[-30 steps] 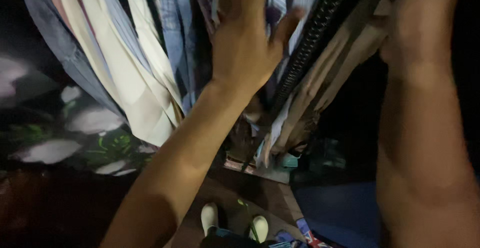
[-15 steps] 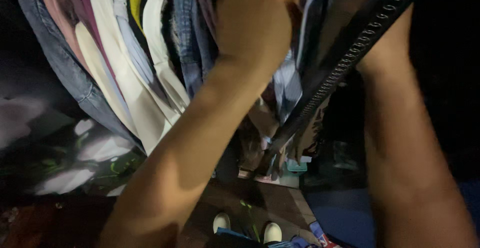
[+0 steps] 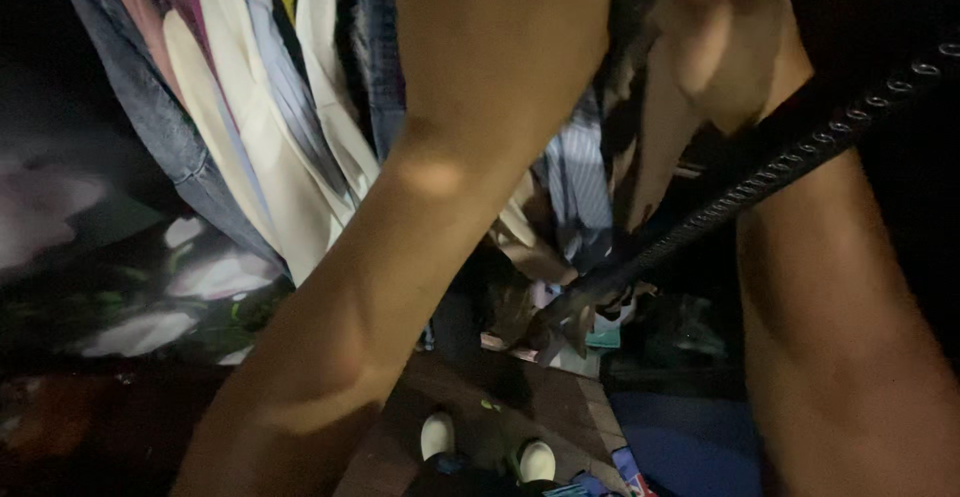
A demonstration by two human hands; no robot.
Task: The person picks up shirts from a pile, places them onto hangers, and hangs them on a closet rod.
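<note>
Both hands reach up among the hanging clothes [image 3: 270, 127]. Left hand is out of frame above its forearm; its state cannot be told. Right hand [image 3: 735, 42] rests near a black studded belt [image 3: 760, 182], grip unclear. Belt's long axis runs diagonally, its lower end pointing down-left toward the floor [image 3: 560, 407].

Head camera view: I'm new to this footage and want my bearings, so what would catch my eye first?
Two bare forearms fill the view: the left arm runs up the centre and the right arm rises at the right edge, with both hands out of sight at the top. Behind them, upper left, hangs a row of garments in denim, cream and pale blue, and a dark ribbed strap slants down across the right. At the bottom, two white shoes stand on a brown floor.
</note>
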